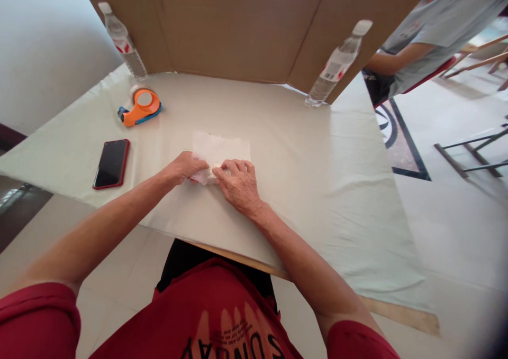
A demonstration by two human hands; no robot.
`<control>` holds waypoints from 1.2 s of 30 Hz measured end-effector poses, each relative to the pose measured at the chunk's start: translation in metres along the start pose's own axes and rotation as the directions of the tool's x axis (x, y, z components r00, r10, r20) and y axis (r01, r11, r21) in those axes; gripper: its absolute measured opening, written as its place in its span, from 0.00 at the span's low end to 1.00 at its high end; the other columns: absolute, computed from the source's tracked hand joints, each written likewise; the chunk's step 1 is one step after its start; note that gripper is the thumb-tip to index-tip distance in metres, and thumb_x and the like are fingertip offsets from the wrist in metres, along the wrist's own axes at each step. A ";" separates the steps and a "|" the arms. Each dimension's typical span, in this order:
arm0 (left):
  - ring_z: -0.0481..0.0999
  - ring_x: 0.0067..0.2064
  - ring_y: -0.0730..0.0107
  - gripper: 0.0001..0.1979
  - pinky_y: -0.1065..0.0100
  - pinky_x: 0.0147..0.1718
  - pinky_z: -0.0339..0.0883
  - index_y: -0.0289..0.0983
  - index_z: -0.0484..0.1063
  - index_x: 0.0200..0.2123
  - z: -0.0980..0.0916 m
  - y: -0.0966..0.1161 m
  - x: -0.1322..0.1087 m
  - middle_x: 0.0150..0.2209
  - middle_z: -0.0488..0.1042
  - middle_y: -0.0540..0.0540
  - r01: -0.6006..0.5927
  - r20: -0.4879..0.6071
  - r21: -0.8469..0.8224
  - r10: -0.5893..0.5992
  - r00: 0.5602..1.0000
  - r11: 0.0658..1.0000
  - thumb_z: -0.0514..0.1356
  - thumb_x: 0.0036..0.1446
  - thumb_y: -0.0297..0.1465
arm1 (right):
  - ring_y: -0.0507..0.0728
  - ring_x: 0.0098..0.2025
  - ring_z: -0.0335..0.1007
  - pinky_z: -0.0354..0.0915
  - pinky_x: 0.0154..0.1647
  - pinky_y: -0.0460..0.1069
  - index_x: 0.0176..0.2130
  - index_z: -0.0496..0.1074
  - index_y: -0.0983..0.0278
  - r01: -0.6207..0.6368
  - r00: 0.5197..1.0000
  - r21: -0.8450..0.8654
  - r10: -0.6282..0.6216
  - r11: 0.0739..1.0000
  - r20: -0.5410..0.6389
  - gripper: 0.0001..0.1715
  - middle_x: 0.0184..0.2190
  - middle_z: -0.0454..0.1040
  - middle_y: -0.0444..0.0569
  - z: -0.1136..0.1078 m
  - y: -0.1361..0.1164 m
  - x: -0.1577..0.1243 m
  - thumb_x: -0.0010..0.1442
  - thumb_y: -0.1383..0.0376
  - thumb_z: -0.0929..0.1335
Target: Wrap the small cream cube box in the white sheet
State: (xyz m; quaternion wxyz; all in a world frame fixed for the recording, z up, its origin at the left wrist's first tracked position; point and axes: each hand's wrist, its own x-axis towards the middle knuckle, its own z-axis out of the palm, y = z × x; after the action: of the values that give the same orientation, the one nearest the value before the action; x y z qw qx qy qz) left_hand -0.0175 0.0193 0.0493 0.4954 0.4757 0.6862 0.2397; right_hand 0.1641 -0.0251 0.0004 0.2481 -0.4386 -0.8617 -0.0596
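A thin white sheet (pixel 222 146), like a tissue or paper, lies flat on the cloth-covered table in front of me. My left hand (pixel 189 166) is closed on a crumpled, thin white wrap (pixel 201 176) at the sheet's near left corner. Some red shows under that hand, too small to make out. My right hand (pixel 240 185) rests at the sheet's near edge with its fingers curled down. Between the two hands is a small pale, whitish thing (pixel 212 173), pressed by the right thumb and fingers and mostly covered.
An orange and blue tape dispenser (pixel 142 107) and a phone (pixel 111 163) with a red case lie at left. Two water bottles (pixel 126 47) (pixel 337 65) stand against a tall cardboard panel (pixel 234 26) at the back. Another person (pixel 424 44) sits beyond it at right.
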 end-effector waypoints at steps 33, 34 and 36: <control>0.74 0.35 0.67 0.12 0.66 0.40 0.69 0.36 0.80 0.39 0.024 -0.013 -0.018 0.34 0.77 0.46 -0.515 0.000 0.432 0.571 0.821 0.740 0.59 0.54 0.30 | 0.61 0.62 0.68 0.48 0.64 0.58 0.45 0.71 0.62 -0.069 0.997 0.251 0.078 0.966 -0.027 0.11 0.46 0.82 0.52 -0.006 0.005 -0.002 0.65 0.70 0.63; 0.73 0.35 0.67 0.11 0.66 0.39 0.69 0.37 0.80 0.38 0.027 -0.018 -0.017 0.34 0.76 0.46 -0.550 -0.015 0.496 0.640 0.768 0.672 0.59 0.54 0.30 | 0.61 0.62 0.68 0.48 0.64 0.58 0.45 0.71 0.62 -0.072 0.996 0.256 0.082 0.964 -0.031 0.11 0.46 0.82 0.52 -0.005 0.005 -0.002 0.65 0.70 0.63; 0.74 0.38 0.63 0.11 0.64 0.40 0.70 0.37 0.81 0.37 0.033 -0.028 -0.012 0.35 0.76 0.42 -0.602 -0.074 0.587 0.777 0.625 0.541 0.57 0.57 0.29 | 0.60 0.61 0.69 0.48 0.64 0.58 0.44 0.72 0.62 -0.075 0.995 0.265 0.090 0.961 -0.045 0.10 0.46 0.82 0.51 -0.005 0.006 -0.003 0.65 0.69 0.63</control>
State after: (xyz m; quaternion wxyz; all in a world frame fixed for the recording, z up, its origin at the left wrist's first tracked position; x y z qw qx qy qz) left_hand 0.0016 -0.0087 0.0193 0.0924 0.7754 0.5464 0.3026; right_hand 0.1717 -0.0249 0.0024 0.3305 -0.4354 -0.8357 0.0530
